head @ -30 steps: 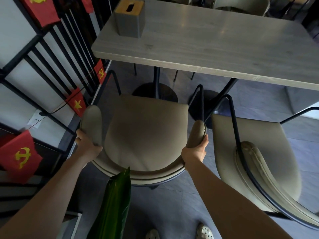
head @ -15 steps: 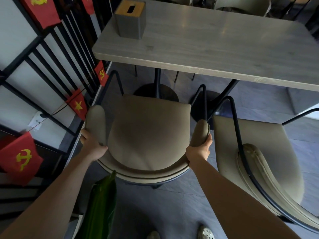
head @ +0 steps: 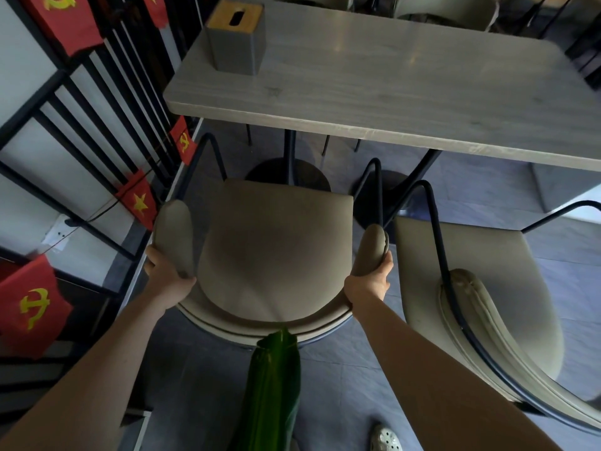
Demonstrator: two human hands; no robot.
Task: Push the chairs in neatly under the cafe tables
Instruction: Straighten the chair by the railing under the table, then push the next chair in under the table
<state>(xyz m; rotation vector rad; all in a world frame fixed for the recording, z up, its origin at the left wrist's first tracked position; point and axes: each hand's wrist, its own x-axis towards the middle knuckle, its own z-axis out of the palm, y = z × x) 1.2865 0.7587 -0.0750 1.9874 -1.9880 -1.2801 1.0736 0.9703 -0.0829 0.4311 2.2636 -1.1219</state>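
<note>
A beige padded chair (head: 276, 249) with black metal legs stands in front of a grey wooden cafe table (head: 390, 83), its seat front just short of the table edge. My left hand (head: 166, 275) grips the left end of the curved backrest. My right hand (head: 369, 283) grips the right end of it. A second beige chair (head: 481, 297) stands to the right, turned at an angle and pulled away from the table.
A grey tissue box (head: 235, 37) sits on the table's left corner. A black metal partition (head: 81, 131) hung with red flags runs close along the left. A green leaf (head: 273, 392) hangs in front of me. More chairs (head: 442, 9) stand beyond the table.
The chair has slid a little forward toward the table with both hands still on its backrest. The green leaf now swings toward the middle of the view.
</note>
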